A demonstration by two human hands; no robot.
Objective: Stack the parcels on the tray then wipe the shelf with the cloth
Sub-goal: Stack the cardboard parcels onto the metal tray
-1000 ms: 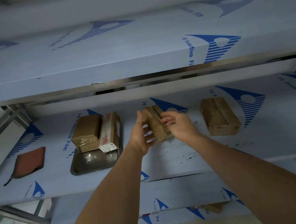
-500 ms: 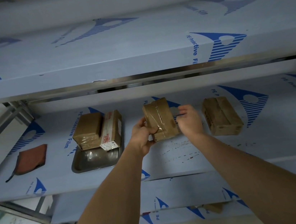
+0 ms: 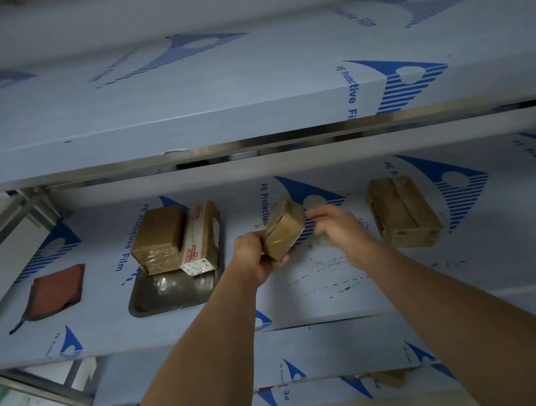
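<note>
Brown tape-wrapped cardboard parcel point(image 3: 283, 229) sits tilted in the left hand point(image 3: 255, 260), gripped at its lower end above the blue-filmed metal shelf point(image 3: 340, 295). Right hand point(image 3: 338, 229), fingers loose and released, hovers just beside it. Two parcels point(image 3: 176, 240) lie side by side on the steel tray point(image 3: 169, 292); another brown parcel point(image 3: 402, 212) rests farther right; rust-red cloth point(image 3: 55, 292) lies at left.

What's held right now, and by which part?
The left hand grips a brown parcel by its lower end. The right hand is open beside it, holding nothing.
</note>
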